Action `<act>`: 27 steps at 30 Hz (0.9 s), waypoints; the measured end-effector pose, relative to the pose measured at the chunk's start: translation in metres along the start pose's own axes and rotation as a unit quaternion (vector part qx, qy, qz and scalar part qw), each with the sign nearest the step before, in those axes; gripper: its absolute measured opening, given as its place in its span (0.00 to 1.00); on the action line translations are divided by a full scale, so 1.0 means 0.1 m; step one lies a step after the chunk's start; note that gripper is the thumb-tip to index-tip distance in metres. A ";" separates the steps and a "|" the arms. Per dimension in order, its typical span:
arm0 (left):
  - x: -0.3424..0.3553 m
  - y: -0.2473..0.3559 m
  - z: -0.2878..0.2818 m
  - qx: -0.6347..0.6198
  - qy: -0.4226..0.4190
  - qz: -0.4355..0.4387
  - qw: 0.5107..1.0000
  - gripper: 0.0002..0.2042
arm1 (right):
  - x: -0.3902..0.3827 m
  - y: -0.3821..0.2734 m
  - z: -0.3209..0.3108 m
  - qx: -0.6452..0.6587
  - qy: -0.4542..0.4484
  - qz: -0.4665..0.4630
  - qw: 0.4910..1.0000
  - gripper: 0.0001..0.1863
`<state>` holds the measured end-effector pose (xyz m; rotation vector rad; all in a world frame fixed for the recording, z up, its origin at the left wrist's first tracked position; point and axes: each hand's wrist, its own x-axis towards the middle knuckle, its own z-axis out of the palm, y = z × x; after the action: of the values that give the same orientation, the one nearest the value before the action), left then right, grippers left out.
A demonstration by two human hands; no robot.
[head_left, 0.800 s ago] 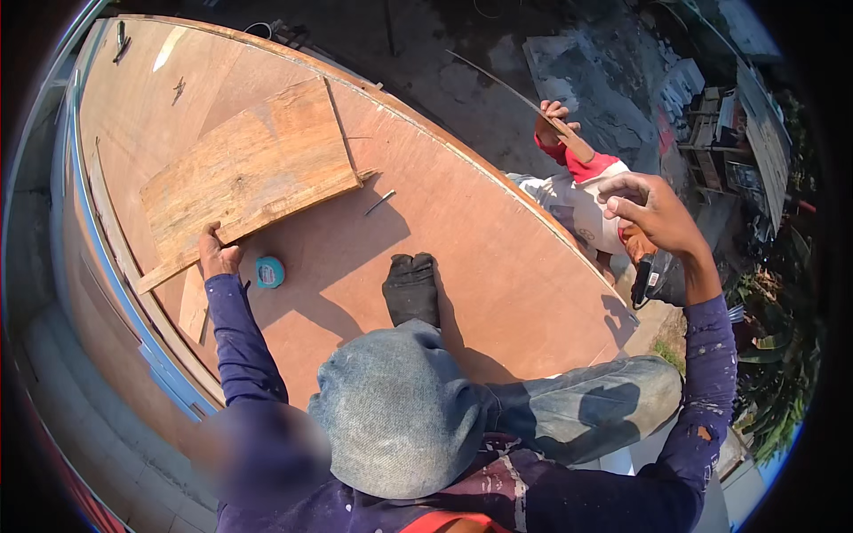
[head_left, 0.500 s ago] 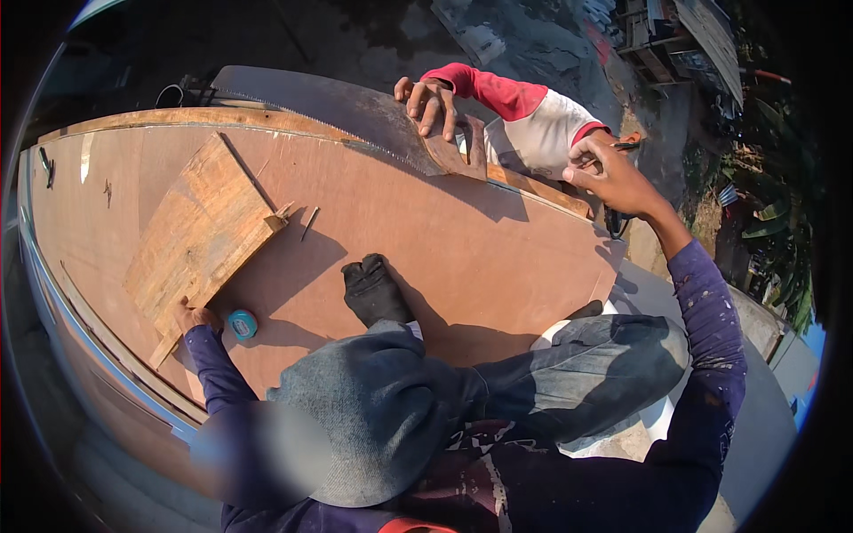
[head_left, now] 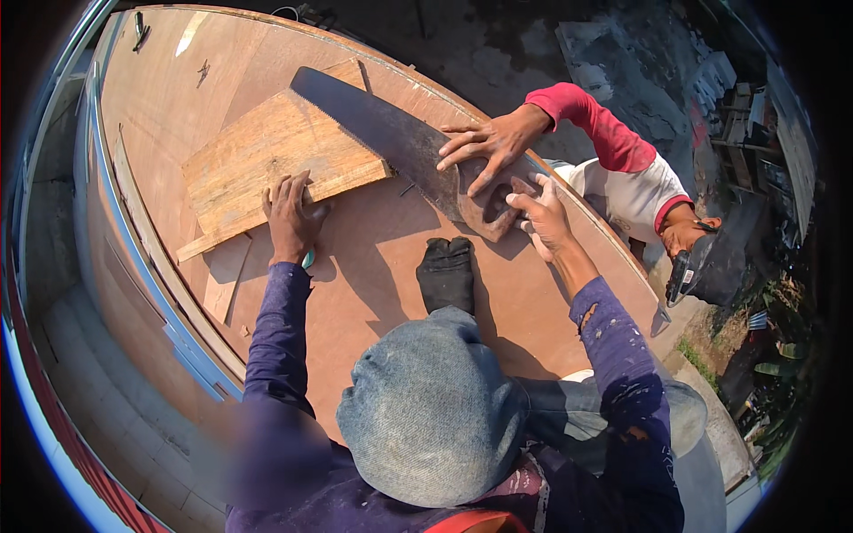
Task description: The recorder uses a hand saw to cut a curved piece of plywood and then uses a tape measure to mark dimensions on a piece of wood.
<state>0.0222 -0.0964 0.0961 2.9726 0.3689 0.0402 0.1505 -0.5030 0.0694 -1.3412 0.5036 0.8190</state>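
My left hand (head_left: 293,218) grips the near edge of a pale wooden board (head_left: 258,155) lying on the plywood surface (head_left: 355,320), fingers bent on top. A large handsaw (head_left: 373,124) with a toothed blade and wooden handle lies diagonally over the board's right part. My right hand (head_left: 546,222) is on the saw handle, fingers around its edge. A co-worker's hand (head_left: 493,142) rests spread on the blade just above mine. A turquoise tape measure (head_left: 308,259) is mostly hidden behind my left wrist.
The co-worker (head_left: 631,178), in a red-sleeved shirt, leans at the right edge. My dark-socked foot (head_left: 444,266) is between my arms. A loose strip (head_left: 222,284) lies left, a small dark tool (head_left: 139,31) at the far corner. Debris (head_left: 737,133) and plants (head_left: 777,373) are beyond.
The saw has come from beyond the far edge onto the board. My right hand moved from the air to its handle. The co-worker's hand moved with the saw toward me.
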 end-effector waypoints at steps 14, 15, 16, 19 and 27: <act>0.66 0.08 0.00 -0.090 0.010 0.025 0.996 0.22 | -0.46 -1.06 0.08 0.237 -0.054 -0.157 0.957 0.13; 0.73 0.14 0.06 -0.090 0.018 0.031 0.995 0.22 | -0.49 -1.12 0.05 0.239 -0.065 -0.185 0.951 0.12; 0.79 0.18 0.11 -0.091 0.026 0.036 0.995 0.22 | -0.52 -1.18 0.05 0.225 -0.063 -0.206 0.950 0.11; 0.99 0.22 0.25 -0.098 -0.010 0.008 0.995 0.25 | -0.66 -1.26 0.24 0.144 -0.019 -0.273 0.951 0.10; 1.18 0.27 0.36 -0.047 -0.051 0.043 0.997 0.24 | -0.69 -0.76 0.74 -0.091 0.032 -0.329 0.939 0.25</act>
<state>0.1449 -0.0984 0.0651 2.8824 0.2212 -0.0811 0.1552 -0.4483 0.1831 -1.5795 0.0055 0.2681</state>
